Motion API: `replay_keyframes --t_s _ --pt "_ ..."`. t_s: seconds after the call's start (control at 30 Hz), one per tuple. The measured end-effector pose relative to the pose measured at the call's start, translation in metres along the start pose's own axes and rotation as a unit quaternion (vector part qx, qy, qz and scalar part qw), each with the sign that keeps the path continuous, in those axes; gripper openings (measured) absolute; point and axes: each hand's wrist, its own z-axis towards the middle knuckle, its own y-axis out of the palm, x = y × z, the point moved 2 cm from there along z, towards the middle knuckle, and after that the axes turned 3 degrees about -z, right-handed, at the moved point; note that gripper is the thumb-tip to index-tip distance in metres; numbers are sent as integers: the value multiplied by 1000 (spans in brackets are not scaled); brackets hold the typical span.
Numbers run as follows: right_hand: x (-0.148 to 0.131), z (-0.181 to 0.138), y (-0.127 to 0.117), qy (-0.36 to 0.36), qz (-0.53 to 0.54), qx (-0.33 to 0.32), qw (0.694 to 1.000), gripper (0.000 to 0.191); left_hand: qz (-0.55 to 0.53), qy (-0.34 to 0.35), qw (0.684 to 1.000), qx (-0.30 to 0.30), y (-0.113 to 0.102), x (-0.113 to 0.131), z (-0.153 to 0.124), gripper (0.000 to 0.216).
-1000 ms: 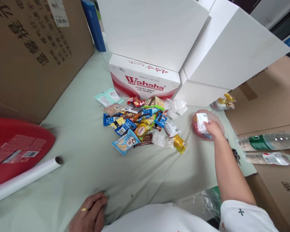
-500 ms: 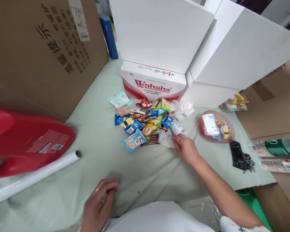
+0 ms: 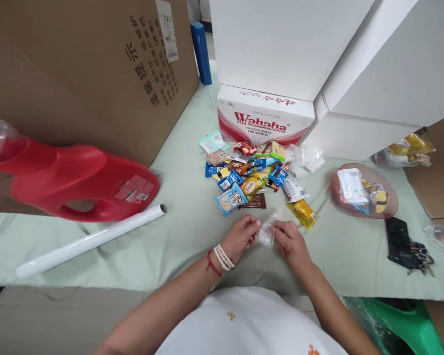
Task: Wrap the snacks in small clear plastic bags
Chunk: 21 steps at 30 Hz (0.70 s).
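Observation:
A crumpled clear plastic bag (image 3: 268, 231) is stretched between my two hands just above the cloth near the table's front. My left hand (image 3: 240, 236) pinches its left side; beads and a red string circle that wrist. On the other side my right hand (image 3: 291, 242) grips the bag with curled fingers. Just beyond them lies a pile of small wrapped snacks, with a light blue packet (image 3: 231, 199) and a brown packet (image 3: 254, 201) at its near edge. A yellow packet (image 3: 303, 214) rests beyond my right hand, beside a white packet (image 3: 294, 189).
Behind the pile stands a Wahaba-style "Wahaha" carton (image 3: 264, 121). To the right are a pink bowl (image 3: 391, 197) of packets, a black phone-like object (image 3: 396, 236) and keys (image 3: 422, 259). A red jug (image 3: 96, 172) and white tube (image 3: 96, 241) lie left, before a large cardboard box (image 3: 77, 74).
My left hand has come from the lower left to the bag. My right hand has drawn the bag back from the pile. The yellow packet now shows, and the view has shifted.

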Motion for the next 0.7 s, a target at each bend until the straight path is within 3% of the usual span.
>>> replay_keyframes --t_s 0.1,0.23,0.4,0.53,0.7 --pt "0 -8 -3 21 39 21 999 32 -1 -1 1000 -24 6 -8 7 51" --pt "-1 -12 -9 146 137 89 976 23 12 43 999 31 4 -17 5 49" --pt "-11 -4 12 287 337 -6 897 35 44 77 996 17 6 -21 -1 45" --pt "-6 2 22 351 437 40 827 36 21 104 992 67 -4 -23 -4 45" --pt "4 3 9 403 496 82 765 41 -83 84 983 142 -31 -17 -9 52"
